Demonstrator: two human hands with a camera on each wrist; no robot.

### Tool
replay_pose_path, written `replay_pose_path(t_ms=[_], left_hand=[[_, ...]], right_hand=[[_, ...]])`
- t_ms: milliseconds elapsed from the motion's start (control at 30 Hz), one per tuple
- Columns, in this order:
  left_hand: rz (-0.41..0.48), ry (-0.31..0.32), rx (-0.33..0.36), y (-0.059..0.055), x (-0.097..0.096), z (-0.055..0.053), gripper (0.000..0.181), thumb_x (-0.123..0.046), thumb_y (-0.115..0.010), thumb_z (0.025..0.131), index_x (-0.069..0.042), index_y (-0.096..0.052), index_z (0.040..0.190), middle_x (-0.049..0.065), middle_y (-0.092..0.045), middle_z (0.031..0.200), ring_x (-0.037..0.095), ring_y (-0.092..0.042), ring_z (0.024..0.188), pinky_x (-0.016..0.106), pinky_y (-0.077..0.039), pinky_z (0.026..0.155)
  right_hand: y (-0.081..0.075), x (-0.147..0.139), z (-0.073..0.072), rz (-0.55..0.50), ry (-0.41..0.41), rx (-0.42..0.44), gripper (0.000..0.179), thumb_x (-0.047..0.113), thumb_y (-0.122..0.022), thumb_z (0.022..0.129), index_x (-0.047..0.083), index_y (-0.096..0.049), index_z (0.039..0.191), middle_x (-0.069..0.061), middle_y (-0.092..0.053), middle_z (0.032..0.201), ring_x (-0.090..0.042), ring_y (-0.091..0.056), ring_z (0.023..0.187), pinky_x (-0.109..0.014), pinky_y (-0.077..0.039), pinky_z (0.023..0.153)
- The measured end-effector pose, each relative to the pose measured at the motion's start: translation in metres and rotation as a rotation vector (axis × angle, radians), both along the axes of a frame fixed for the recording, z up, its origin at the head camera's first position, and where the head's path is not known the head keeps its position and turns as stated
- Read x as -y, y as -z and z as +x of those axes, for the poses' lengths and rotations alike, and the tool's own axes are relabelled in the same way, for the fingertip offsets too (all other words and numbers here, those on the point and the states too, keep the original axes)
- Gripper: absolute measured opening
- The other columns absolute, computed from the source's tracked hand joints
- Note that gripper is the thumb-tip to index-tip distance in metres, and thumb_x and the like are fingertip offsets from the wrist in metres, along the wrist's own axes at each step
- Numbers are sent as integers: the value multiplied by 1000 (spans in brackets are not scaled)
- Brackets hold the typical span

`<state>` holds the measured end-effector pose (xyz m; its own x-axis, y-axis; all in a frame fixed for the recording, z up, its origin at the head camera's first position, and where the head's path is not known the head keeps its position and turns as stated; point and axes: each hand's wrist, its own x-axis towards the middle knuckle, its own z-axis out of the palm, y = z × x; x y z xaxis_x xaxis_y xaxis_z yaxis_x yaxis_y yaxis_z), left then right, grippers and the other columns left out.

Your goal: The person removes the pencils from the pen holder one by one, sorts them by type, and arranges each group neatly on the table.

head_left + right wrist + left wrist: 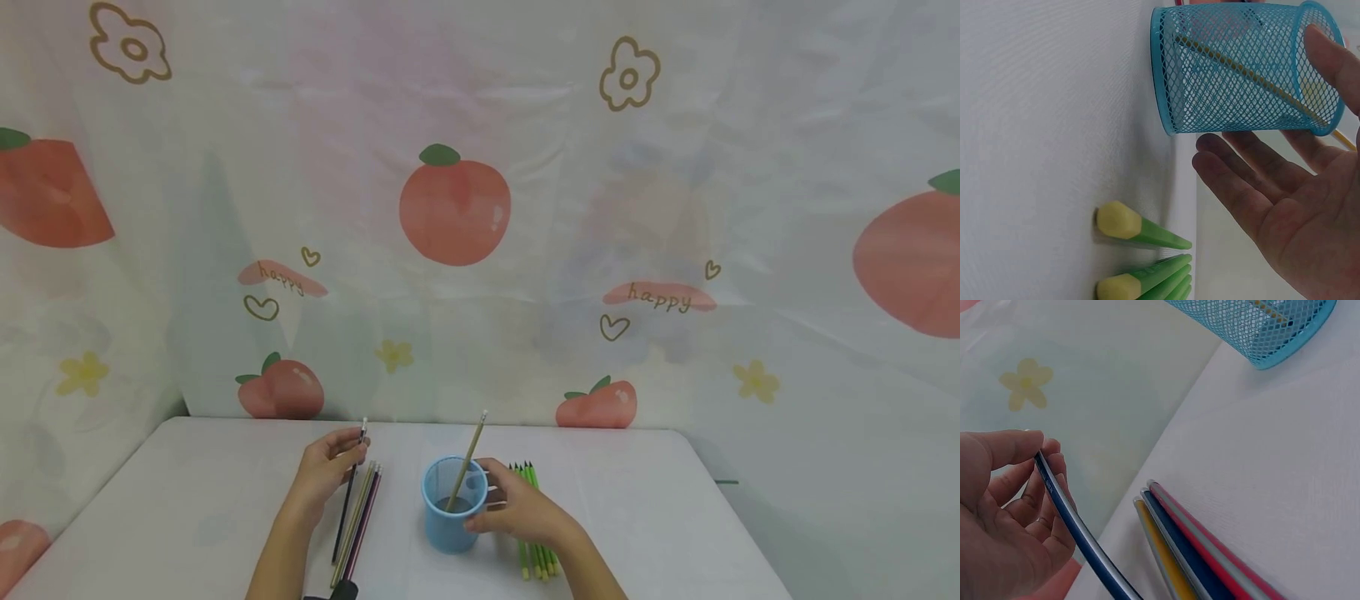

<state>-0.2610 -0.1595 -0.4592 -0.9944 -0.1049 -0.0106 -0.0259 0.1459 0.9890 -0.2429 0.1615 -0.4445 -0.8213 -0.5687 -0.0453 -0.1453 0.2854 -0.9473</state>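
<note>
My left hand (324,473) pinches a dark blue and silver striped pencil (1079,528) near its upper end, between thumb and fingertips. The pencil slants down toward the table beside several striped pencils (362,525) in yellow, blue and pink-red. Right of these, a light blue mesh pencil cup (450,535) stands upright. Inside it leans a yellow pencil (470,457), its top end sticking out above the rim. My right hand (528,507) holds the cup from its right side, thumb at the front near the rim, fingers behind.
Several green pencils (534,533) lie side by side on the white table (637,517), under and beside my right wrist. Their yellow ends face the near edge. A fruit-printed curtain (480,333) hangs behind the table. Something black (344,590) shows at the bottom by my left forearm.
</note>
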Motion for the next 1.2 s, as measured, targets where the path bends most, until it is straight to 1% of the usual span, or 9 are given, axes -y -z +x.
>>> replay_pose_path(t_ms=[133,300,367,567,733,900,1000,1200], left_hand=[[-12,-4,14,6,0,-1,39,-15,-61,99,0,-56,135,18,-64,130,27,-63,113,32,-51,86],[-35,-15,46,14,0,-3,38,-14,-62,98,0,-58,133,17,-66,125,20,-64,103,29,-51,79],[-49,-20,56,18,0,-5,39,-15,-63,97,0,-58,133,17,-66,124,19,-63,101,27,-49,76],[-72,-27,93,27,1,-9,39,-14,-64,96,-1,-59,133,15,-66,122,20,-60,99,27,-49,76],[-95,-26,106,32,1,-9,39,-10,-63,95,-1,-59,133,17,-65,124,21,-62,100,28,-49,75],[-146,-36,113,34,1,-10,43,-10,-66,93,-1,-59,134,20,-64,127,23,-65,104,31,-55,76],[-171,-35,109,35,1,-11,43,-8,-67,91,0,-59,133,21,-65,125,23,-66,102,33,-57,75],[-160,-18,80,36,1,-11,42,-2,-66,92,4,-58,132,21,-67,121,25,-68,103,34,-61,77]], right_hand=[[-1,0,0,4,0,-4,73,15,-81,83,12,-43,145,-18,-54,140,-42,-53,127,-55,-50,103],[-1,0,1,8,1,-9,74,15,-81,83,11,-42,146,-18,-54,140,-42,-53,127,-55,-51,103],[0,0,1,8,2,-10,74,15,-81,83,11,-42,146,-17,-54,140,-42,-53,127,-55,-51,102],[2,0,1,3,-2,-20,73,15,-81,83,12,-42,145,-16,-55,138,-40,-54,126,-55,-51,101],[2,1,1,8,0,-20,75,16,-81,83,11,-42,146,-15,-55,139,-39,-55,126,-54,-51,102],[-1,1,1,15,8,-15,74,16,-81,83,12,-42,146,-15,-55,139,-39,-55,125,-55,-51,102],[-2,2,2,16,8,-8,74,16,-81,83,12,-42,146,-16,-55,139,-40,-54,125,-55,-51,102],[-3,3,3,13,8,-12,74,15,-81,83,11,-42,146,-17,-55,139,-41,-54,125,-55,-51,102]])
